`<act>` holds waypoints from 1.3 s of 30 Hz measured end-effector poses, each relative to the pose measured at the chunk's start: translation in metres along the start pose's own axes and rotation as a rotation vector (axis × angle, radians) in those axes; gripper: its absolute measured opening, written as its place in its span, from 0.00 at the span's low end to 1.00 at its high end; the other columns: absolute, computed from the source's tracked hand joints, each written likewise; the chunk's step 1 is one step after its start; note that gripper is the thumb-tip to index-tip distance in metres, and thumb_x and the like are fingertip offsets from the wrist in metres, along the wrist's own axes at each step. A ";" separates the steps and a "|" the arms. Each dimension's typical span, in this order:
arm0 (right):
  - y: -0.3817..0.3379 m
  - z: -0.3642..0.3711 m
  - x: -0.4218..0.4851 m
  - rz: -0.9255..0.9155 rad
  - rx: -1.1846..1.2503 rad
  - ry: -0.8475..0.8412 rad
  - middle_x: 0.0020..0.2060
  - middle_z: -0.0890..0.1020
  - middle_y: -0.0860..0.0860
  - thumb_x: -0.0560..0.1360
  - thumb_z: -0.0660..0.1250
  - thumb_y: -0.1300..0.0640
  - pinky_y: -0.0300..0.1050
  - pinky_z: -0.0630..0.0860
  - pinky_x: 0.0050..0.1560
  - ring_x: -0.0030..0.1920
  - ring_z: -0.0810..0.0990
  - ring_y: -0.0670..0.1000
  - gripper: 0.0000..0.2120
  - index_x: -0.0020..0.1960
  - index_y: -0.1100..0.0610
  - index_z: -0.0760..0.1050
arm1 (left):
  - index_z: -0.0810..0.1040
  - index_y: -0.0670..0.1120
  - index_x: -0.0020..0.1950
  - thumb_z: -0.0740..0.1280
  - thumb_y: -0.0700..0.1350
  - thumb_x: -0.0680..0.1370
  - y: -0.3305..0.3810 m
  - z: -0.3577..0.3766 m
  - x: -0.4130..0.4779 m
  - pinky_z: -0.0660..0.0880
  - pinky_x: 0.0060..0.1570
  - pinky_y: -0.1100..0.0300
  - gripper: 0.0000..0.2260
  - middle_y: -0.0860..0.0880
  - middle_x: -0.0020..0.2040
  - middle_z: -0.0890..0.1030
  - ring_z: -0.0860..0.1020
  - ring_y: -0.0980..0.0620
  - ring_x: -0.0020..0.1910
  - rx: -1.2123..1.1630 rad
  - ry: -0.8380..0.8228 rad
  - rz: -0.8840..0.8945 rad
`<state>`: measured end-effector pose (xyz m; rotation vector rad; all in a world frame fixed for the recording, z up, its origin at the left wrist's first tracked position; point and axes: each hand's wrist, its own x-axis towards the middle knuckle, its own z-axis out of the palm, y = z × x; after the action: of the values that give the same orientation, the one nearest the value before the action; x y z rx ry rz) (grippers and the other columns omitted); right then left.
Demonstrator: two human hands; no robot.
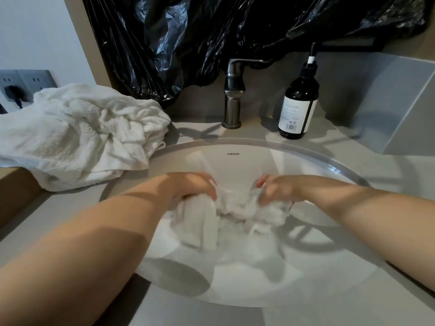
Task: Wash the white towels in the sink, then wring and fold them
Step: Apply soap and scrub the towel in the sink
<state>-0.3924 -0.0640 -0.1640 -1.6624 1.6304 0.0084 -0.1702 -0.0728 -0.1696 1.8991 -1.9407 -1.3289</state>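
A: On the counter at far left, a crumpled heap of white towels [77, 135] sits just beside the sink [329, 161], one edge lapping over the rim. Whether those are washed or waiting, I can't tell; none is folded.

B: So the task looks early?

A: My guess is the washing step. One towel in the basin [226, 215] is bunched in the water, with wringing and folding all left to do.

B: And the hands?

A: The left hand [190, 187] is curled over the towel's left end, fingers closed down on a rolled part. The right hand [275, 189] grips the other end, fingers bent narrow around a wad of cloth, thumb pressing in. Both are blurred.

B: Farther right?

A: The tap [233, 95] stands behind the basin, no stream visible, then a dark pump bottle [299, 107].
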 end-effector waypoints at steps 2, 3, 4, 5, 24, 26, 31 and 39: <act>-0.006 -0.010 -0.008 -0.007 0.337 0.078 0.46 0.76 0.56 0.70 0.70 0.55 0.52 0.78 0.41 0.42 0.77 0.57 0.14 0.53 0.56 0.72 | 0.80 0.48 0.49 0.71 0.50 0.72 0.002 -0.006 0.001 0.71 0.41 0.59 0.09 0.46 0.41 0.78 0.76 0.48 0.40 -0.403 0.116 -0.050; -0.014 -0.012 -0.015 -0.034 0.474 0.125 0.43 0.77 0.55 0.73 0.68 0.52 0.49 0.78 0.39 0.39 0.77 0.56 0.10 0.51 0.56 0.73 | 0.80 0.46 0.46 0.71 0.54 0.71 0.007 -0.007 0.001 0.71 0.43 0.56 0.12 0.45 0.38 0.79 0.77 0.46 0.40 -0.572 0.187 -0.070; -0.023 -0.013 -0.022 -0.077 0.556 0.203 0.40 0.77 0.54 0.76 0.66 0.49 0.45 0.76 0.34 0.36 0.77 0.54 0.10 0.50 0.55 0.73 | 0.80 0.45 0.47 0.69 0.57 0.73 0.012 -0.008 0.001 0.72 0.45 0.56 0.15 0.45 0.37 0.81 0.79 0.46 0.42 -0.686 0.223 -0.058; -0.034 -0.011 -0.028 -0.132 0.583 0.301 0.39 0.77 0.52 0.77 0.63 0.46 0.42 0.74 0.30 0.34 0.76 0.52 0.12 0.51 0.54 0.72 | 0.80 0.43 0.48 0.65 0.57 0.76 0.021 -0.008 -0.001 0.74 0.45 0.58 0.17 0.46 0.37 0.83 0.81 0.47 0.41 -0.757 0.203 -0.010; -0.014 -0.010 -0.015 0.089 -0.559 -0.052 0.56 0.78 0.55 0.81 0.58 0.52 0.53 0.81 0.50 0.54 0.79 0.59 0.13 0.62 0.56 0.71 | 0.62 0.49 0.75 0.69 0.50 0.77 0.025 0.005 -0.010 0.72 0.64 0.49 0.29 0.46 0.68 0.70 0.73 0.44 0.63 0.806 -0.089 0.094; -0.017 -0.008 -0.014 0.038 -0.755 0.079 0.63 0.73 0.56 0.81 0.57 0.49 0.49 0.74 0.60 0.62 0.75 0.58 0.19 0.70 0.56 0.65 | 0.53 0.50 0.79 0.68 0.56 0.77 0.026 0.015 -0.006 0.67 0.68 0.47 0.37 0.45 0.75 0.61 0.65 0.42 0.72 0.886 -0.035 0.140; -0.006 0.046 -0.014 0.038 -1.021 -0.056 0.67 0.65 0.53 0.69 0.67 0.33 0.48 0.69 0.64 0.68 0.66 0.57 0.45 0.75 0.54 0.55 | 0.35 0.51 0.79 0.73 0.66 0.67 0.015 0.068 -0.002 0.53 0.69 0.30 0.58 0.47 0.80 0.38 0.42 0.40 0.78 1.181 -0.125 0.037; 0.003 0.024 0.007 -0.089 -0.883 -0.024 0.55 0.76 0.49 0.66 0.71 0.58 0.33 0.68 0.36 0.47 0.78 0.49 0.25 0.62 0.53 0.69 | 0.49 0.56 0.80 0.70 0.47 0.76 0.005 0.046 0.014 0.76 0.54 0.52 0.40 0.46 0.75 0.58 0.67 0.42 0.69 0.954 -0.095 0.095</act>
<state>-0.3817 -0.0568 -0.1860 -2.3526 1.6301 0.8011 -0.2057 -0.0628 -0.2014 2.0010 -3.0011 -0.4533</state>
